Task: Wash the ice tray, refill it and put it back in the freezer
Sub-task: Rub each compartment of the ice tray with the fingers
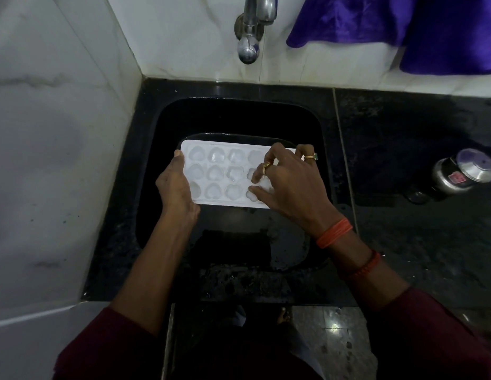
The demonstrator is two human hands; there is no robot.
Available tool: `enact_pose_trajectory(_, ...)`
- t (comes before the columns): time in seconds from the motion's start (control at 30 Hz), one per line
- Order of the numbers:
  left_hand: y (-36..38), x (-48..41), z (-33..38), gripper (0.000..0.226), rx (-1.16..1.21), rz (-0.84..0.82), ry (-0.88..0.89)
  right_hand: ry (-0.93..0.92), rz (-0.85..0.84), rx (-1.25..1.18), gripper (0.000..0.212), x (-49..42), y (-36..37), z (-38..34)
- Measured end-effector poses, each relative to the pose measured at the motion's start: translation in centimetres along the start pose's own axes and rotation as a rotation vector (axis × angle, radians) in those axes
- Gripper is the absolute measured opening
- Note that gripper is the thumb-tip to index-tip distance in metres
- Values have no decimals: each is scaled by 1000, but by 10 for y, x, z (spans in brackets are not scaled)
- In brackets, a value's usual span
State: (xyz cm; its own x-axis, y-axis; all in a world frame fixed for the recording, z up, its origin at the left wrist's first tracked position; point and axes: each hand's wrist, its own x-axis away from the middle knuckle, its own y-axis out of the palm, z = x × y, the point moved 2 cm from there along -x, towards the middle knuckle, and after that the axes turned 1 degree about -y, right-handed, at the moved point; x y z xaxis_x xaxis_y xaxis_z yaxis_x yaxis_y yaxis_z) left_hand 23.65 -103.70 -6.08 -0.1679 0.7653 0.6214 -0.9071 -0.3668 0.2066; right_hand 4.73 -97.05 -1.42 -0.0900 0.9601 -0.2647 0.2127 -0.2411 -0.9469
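Note:
A white ice tray [219, 174] with heart- and flower-shaped cups is held level over the black sink [167, 124]. My left hand [174, 185] grips its left short edge, thumb on the top rim. My right hand [288, 185] lies over the tray's right end, the thumb and a bent finger touching the cups there; it wears two rings. The right end of the tray is hidden under that hand. The steel tap [250, 37] juts from the wall above the sink, and no water runs from it.
Black granite counter [403, 187] surrounds the sink. A small steel container [460, 174] with a lid stands on the counter at the right. A purple cloth [403, 26] hangs on the wall top right. White marble wall [47, 160] closes the left side.

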Motion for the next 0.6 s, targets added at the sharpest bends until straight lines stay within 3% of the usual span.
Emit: enact_pose_trajectory(0.6, -1, 0, 0, 38, -12, -35, 13, -43, -17, 62, 37, 2, -1, 7)
